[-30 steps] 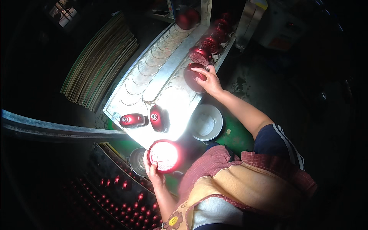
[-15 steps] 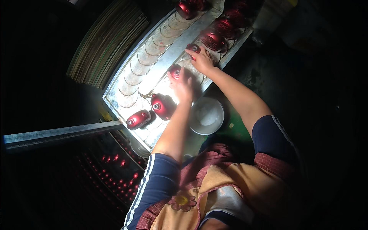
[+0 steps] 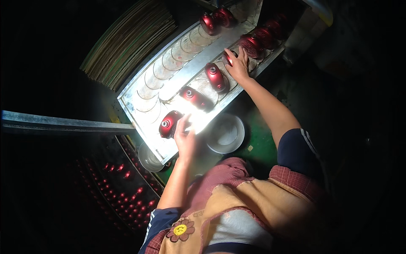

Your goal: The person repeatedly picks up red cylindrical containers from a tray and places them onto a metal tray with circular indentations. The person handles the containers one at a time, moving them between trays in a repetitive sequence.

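A row of glossy red, flattened bottles with short pale necks stands along the near channel of a metal tray. My left hand (image 3: 184, 137) is at the nearest bottle (image 3: 169, 122), its fingers curled against the bottle's right side; glare hides part of the contact. My right hand (image 3: 239, 65), farther up the row, has its fingers around another red bottle (image 3: 228, 58), which it partly covers. Between my hands two bottles stand untouched, one in strong glare (image 3: 195, 98) and one beyond it (image 3: 216, 78). More red bottles (image 3: 252, 46) continue past my right hand.
The metal tray (image 3: 179, 78) has a far channel marked with curved arcs; red bottles (image 3: 209, 23) stand at its far end. A pale bowl (image 3: 226, 133) sits below the tray's near edge. Stacked sheets (image 3: 127, 44) lie left, above a metal bar (image 3: 67, 120). Many small red items (image 3: 127, 199) show lower left.
My left hand has left a bottle in the middle and come back to the nearest one, which is turned and shifted. My right hand and its bottle have moved up the row. The view has shifted.
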Demonstrator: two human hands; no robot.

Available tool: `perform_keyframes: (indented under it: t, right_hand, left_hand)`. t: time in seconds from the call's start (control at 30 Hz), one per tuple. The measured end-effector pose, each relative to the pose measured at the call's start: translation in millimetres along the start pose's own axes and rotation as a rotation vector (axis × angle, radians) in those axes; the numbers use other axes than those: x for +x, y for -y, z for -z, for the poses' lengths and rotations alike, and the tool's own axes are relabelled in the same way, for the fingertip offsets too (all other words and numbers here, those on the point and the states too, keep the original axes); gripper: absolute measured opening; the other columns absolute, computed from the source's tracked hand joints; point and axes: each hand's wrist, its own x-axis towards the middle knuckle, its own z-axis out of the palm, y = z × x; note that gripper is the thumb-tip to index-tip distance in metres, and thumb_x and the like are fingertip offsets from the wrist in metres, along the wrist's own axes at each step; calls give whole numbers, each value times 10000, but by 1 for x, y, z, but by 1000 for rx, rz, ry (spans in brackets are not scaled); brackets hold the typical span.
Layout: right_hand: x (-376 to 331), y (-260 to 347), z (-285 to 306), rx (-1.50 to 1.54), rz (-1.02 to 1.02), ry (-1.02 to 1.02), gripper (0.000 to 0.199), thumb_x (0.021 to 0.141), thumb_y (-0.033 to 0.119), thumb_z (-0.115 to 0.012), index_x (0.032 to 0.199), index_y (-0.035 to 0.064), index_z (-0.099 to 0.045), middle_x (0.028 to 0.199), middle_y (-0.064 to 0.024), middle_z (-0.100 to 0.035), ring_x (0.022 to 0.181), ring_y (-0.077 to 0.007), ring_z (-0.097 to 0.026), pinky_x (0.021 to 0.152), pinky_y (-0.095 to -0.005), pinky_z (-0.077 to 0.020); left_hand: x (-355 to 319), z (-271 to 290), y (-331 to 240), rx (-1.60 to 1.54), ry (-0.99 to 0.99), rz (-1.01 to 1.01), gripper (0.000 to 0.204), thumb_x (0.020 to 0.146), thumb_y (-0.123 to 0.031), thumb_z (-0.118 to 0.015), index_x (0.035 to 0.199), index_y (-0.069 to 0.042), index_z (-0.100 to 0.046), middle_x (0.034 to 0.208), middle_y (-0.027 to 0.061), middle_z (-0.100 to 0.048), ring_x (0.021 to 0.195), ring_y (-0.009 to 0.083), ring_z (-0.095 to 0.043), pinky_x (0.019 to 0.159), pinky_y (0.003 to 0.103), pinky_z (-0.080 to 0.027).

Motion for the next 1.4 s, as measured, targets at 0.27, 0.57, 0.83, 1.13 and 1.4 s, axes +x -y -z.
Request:
perform_keyframes:
  t: [0.27,0.57,0.83,1.13,1.4]
  right_hand:
    - [-88,95,-31,192,35,360,985,687,246,-841,1488,114,-284,1374,-169,-410,1295,-399,-395,1090,-458,-359]
    - [-94,31,-72,25,-120,148,798,725,224,-805,1393,68,-397,1270,-202,-491,1216,-419,-475,1000,-491,-433]
    - [-81,32,-4,-273,7,-45,890,740,358,-826,1411,-53,-409,1359,-294,-502,1272,-434,-463,1080,-486,-371]
    - [-329,297,-8,434,443,230,503,850,-117,-558,1335,16,-533,1360,-113,-476,1191,-233,-528,1005,-355,-465]
    - [-582,543,-216,321,796,1259,635,715,-113,-682,1286,156,-615,1361,-137,-504,1284,-328,-475,1086,-382,-388]
  left_hand:
    - [-109,40,49,-226,-147,199,311,922,-15,-606,1233,2,-605,1141,66,-644,913,113,-620,785,258,-513]
    - [-202,97,95,-303,-528,377,229,953,-13,-561,1168,-20,-639,1102,60,-670,881,94,-629,704,229,-519]
    - [-293,148,191,-387,-620,350,248,920,-22,-604,1162,-29,-656,1083,52,-689,913,105,-654,709,240,-533]
    - [-450,344,418,-367,-881,633,362,881,-13,-601,1236,-76,-642,1234,108,-639,906,113,-630,663,240,-508]
    - [-517,460,590,114,-1016,951,537,779,-114,-711,1301,-179,-603,1235,175,-614,1078,365,-611,905,426,-503]
